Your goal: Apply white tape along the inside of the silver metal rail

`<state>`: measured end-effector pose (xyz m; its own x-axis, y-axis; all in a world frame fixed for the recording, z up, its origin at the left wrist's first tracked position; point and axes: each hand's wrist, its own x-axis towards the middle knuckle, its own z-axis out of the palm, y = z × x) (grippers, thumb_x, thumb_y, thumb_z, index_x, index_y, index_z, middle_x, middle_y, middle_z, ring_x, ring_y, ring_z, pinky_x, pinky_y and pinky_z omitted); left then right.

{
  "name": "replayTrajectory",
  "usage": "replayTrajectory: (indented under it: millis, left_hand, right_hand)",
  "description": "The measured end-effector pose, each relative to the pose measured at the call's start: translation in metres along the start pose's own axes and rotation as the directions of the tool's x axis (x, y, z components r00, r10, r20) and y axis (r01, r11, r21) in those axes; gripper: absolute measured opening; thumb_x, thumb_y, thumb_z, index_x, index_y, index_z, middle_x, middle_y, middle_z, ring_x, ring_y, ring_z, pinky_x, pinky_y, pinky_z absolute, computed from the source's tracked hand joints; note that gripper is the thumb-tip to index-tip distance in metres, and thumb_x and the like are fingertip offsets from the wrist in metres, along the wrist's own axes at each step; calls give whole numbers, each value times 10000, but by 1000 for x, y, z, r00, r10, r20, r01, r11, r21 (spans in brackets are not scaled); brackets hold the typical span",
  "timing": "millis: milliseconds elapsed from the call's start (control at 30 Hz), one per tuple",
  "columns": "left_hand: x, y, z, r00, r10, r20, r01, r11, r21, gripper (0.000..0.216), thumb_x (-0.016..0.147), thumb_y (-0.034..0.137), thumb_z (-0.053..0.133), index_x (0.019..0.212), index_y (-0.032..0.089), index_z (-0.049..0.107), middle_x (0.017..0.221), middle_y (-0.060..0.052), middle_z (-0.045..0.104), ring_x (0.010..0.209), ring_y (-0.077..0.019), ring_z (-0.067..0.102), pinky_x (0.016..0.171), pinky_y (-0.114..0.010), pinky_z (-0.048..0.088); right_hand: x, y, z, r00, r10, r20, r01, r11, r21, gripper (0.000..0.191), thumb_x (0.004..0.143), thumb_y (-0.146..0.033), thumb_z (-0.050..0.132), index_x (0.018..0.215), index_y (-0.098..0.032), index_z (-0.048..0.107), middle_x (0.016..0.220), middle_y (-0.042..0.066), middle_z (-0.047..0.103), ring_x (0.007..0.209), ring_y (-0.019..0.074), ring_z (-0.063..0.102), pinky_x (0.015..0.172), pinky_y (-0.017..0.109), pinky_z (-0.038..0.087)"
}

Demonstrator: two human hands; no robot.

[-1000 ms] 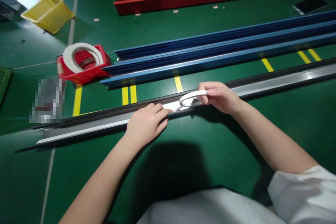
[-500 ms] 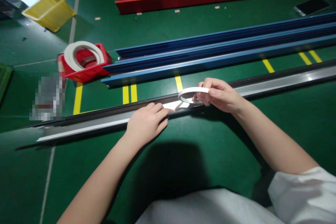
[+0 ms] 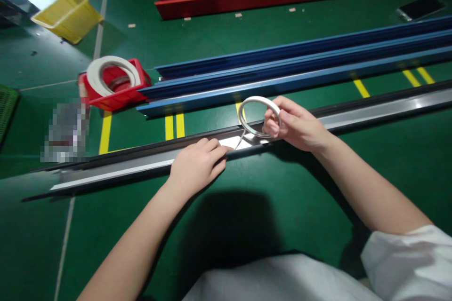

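Observation:
My right hand [image 3: 293, 124] is closed around one side of a narrow white roll of tape [image 3: 243, 115], which stands tilted above the grey metal channel [image 3: 339, 121]. A thin tape end runs from the roll down to the channel beside my left fingertips. My left hand [image 3: 199, 162] lies over the channel with its fingers stretched along the near side, pressing there. A white tape strip [image 3: 116, 176] runs along the channel's inside, left of that hand. What lies under the left palm is hidden.
Blue metal channels [image 3: 282, 63] lie beyond the grey one, with red channels [image 3: 268, 0] farther back. A red bin [image 3: 116, 102] holds large white tape rolls [image 3: 100, 82]. A yellow bin [image 3: 79, 19], a phone [image 3: 422, 8] and yellow floor marks [image 3: 105, 131] are also around.
My right hand has turned the tape roll from nearly flat to more upright and raised it slightly. My left hand stays in the same place on the channel.

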<state>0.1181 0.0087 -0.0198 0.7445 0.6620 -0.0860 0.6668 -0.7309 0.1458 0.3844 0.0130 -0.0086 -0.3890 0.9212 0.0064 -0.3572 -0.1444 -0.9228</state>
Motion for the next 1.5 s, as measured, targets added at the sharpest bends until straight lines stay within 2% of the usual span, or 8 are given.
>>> replayTrajectory:
  millis: [167,267,533,833,933,1133,1333,1500]
  left_hand:
    - [0,0,-1,1000,-7,13,7,1000,-15,291,956,338,387,1174,289,573,1006,-15,604,927,-204,546,750,-338,442]
    - [0,-1,-3,999,-6,41,8,998,-60,294,955,343,393,1196,299,557,1036,-13,605,960,-206,549,771,-337,455]
    - [2,0,-13,996,-25,82,43,973,-226,315,939,367,443,1226,268,530,1161,-11,613,1056,-207,555,885,-362,470]
    - [3,-2,-16,996,-13,88,42,941,-336,296,949,308,426,1212,264,552,1207,-2,628,1098,-182,578,944,-335,455]
    - [4,-3,-18,996,-4,86,33,940,-340,293,948,290,427,1210,266,555,1188,-1,633,1080,-176,578,933,-330,459]
    - [12,2,-17,996,72,61,-52,958,-283,311,947,256,422,1228,240,555,1151,-25,646,1035,-186,584,900,-330,468]
    - [11,2,-10,997,80,22,-71,958,-278,321,958,253,399,1241,229,548,1149,-45,645,1047,-193,582,912,-339,462]
    - [9,2,-4,996,84,-17,-85,950,-301,338,967,268,395,1276,230,527,1164,-55,651,1029,-192,599,894,-348,456]
  right_hand:
    - [0,2,0,999,-43,-12,43,998,-48,155,907,-328,549,846,-187,531,573,-53,410,520,77,406,579,240,372]
    - [-3,1,-2,997,-17,-74,12,998,-69,208,897,-337,560,773,-183,496,535,-72,290,462,57,273,481,201,263]
    - [-9,3,-20,979,-118,-164,65,953,-296,329,815,-338,651,614,-164,457,513,-54,352,449,53,265,450,218,189]
    - [-11,-4,-13,891,-399,-218,92,629,-772,361,823,-349,642,593,-154,442,553,-39,385,527,66,320,520,241,227]
    - [-11,-1,-15,884,-399,-242,94,661,-745,405,800,-372,657,554,-158,418,527,-40,356,509,69,301,512,251,214]
    - [-7,-3,-30,839,-327,-435,139,902,-410,472,739,-386,698,498,-184,347,442,-60,238,416,59,182,449,258,132]
    - [-11,-19,-45,795,-365,-484,178,904,-389,486,692,-316,753,449,-183,354,440,-61,196,412,49,163,438,259,74]
    - [-12,-15,-46,830,-295,-472,185,946,-266,501,699,-274,734,457,-184,305,462,-62,168,400,47,149,426,261,55]
